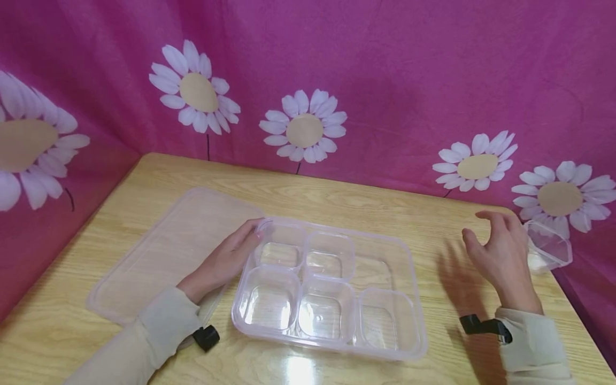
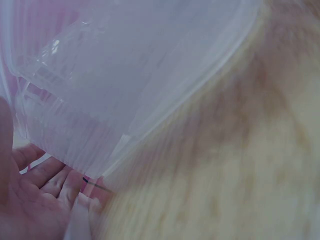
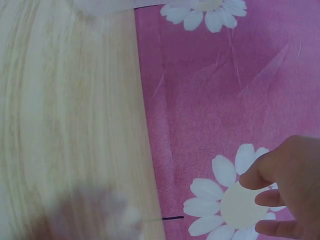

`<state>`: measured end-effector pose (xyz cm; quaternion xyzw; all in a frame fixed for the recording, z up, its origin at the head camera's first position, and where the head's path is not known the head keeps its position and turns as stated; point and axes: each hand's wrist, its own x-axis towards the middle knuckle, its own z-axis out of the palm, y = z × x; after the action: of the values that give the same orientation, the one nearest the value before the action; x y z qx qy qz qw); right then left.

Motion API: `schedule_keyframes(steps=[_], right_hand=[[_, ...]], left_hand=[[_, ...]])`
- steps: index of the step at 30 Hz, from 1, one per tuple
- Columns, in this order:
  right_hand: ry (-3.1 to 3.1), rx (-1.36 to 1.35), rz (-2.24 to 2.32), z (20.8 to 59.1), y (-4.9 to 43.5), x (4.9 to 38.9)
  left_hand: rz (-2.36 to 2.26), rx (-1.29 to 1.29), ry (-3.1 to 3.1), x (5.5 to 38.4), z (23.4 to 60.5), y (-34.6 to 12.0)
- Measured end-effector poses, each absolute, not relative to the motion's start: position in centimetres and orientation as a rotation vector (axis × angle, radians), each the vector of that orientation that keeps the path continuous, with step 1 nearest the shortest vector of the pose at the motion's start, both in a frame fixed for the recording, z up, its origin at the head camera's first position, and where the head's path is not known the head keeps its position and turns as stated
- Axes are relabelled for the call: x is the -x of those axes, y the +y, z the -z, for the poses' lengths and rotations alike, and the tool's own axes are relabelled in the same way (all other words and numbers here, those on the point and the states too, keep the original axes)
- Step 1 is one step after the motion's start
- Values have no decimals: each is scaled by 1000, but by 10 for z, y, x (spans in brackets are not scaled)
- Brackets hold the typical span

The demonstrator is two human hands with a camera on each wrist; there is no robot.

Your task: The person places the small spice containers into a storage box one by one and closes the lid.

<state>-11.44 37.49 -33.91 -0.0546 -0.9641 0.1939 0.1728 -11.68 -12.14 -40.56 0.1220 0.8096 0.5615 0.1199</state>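
A clear plastic storage box (image 1: 372, 270) stands on the wooden table with several small clear square containers (image 1: 269, 299) inside. Its back right section holds no small container. My left hand (image 1: 225, 264) holds the box by its back left corner, thumb at the rim. In the left wrist view, the fingers of that hand (image 2: 45, 195) lie against the box's side (image 2: 125, 90). My right hand (image 1: 502, 256) is raised above the right of the table, thumb and fingers apart, holding nothing. Just beyond it, another small clear container (image 1: 551, 246) sits tilted at the table's right edge.
A translucent flat lid (image 1: 178, 251) lies left of the box, partly under my left forearm. Pink cloth with daisies (image 1: 375, 107) hangs behind and beside the table (image 1: 308, 187). The table's right edge runs close to my right hand.
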Motion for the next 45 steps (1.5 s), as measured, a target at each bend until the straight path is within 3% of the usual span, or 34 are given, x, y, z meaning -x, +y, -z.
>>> schedule_keyframes(steps=[45], right_hand=[[-2788, 562, -562, 357, 438, 109]], left_hand=[[-1659, -342, 2356, 116, 409, -121]])
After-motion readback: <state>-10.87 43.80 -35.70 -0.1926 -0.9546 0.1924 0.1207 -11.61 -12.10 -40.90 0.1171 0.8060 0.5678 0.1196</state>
